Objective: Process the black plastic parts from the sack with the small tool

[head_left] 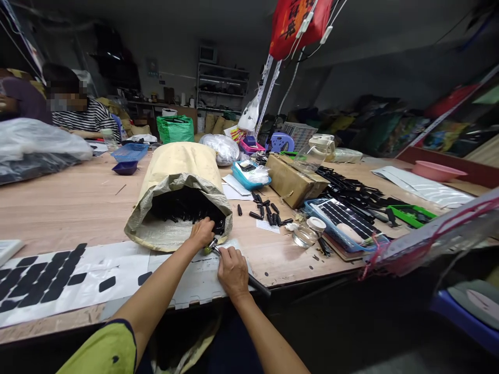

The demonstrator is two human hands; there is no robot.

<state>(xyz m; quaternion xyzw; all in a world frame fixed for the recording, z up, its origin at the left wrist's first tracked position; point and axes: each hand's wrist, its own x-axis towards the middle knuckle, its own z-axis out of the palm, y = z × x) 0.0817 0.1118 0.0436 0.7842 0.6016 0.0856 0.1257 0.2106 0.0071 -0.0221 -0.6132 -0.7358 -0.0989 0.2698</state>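
Note:
A pale yellow woven sack (181,158) lies on its side with its mouth toward me. Many black pieces (183,202) fill its dark inside. At the right side of that mouth is my left hand (202,232), its fingers curled against the black pieces; what they hold is hidden. My right hand (233,267) is closed round a hammer (259,285), resting at the table's front edge. The hammer's metal head, with a yellowish end, points left, just below my left hand. Under both hands lies a pale grey board (195,283).
A white sheet with black rounded patches (107,283) lies on the left. Loose black handle-like pieces (267,210), a cardboard box (290,179), a glass jar (305,236) and a blue basket (346,234) stand right. A person in stripes (88,115) sits at the back left.

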